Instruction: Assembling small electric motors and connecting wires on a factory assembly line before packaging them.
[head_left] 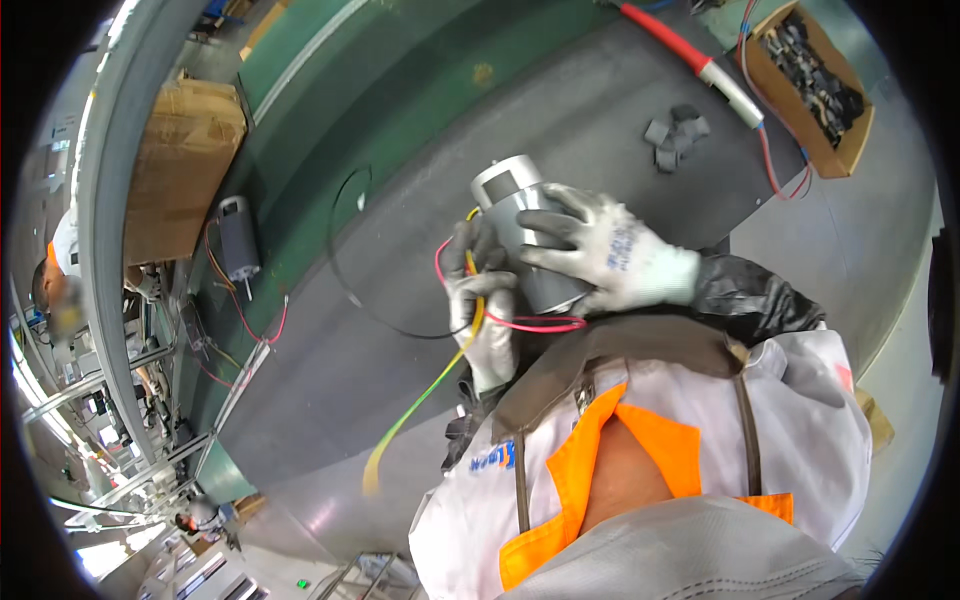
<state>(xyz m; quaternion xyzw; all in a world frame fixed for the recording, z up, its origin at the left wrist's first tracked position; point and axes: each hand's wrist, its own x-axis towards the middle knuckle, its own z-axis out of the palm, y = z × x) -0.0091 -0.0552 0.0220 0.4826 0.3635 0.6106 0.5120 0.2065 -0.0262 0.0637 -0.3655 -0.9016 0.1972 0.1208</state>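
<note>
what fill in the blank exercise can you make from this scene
The hand spread across the grey cylinder is the person's ____ one.
The wire trailing lowest from the left hand is yellow and ____.
The pen-shaped tool is part silver, part ____.
The cardboard box at upper right holds ____ pieces.
Missing words: right; green; red; black.
</note>
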